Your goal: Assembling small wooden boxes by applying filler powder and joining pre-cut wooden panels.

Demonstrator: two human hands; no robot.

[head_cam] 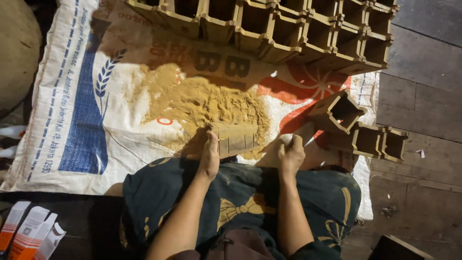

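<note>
Against left fingers (pixel 212 139): wooden block (pixel 237 138).

We can't see what the right hand (pixel 290 153) closes around, its fingers hide it. Stacked moulds (pixel 284 29) run off the top edge; cartons (pixel 29 233) are cropped bottom-left.

sack (pixel 72 96): woven plastic | moulds (pixel 298 29): matt wood | powder (pixel 211 103): grainy

Stacked moulds (pixel 288 29) wall the far side; loose moulds (pixel 365 137) crowd right; sack (pixel 77 120) open left.
</note>
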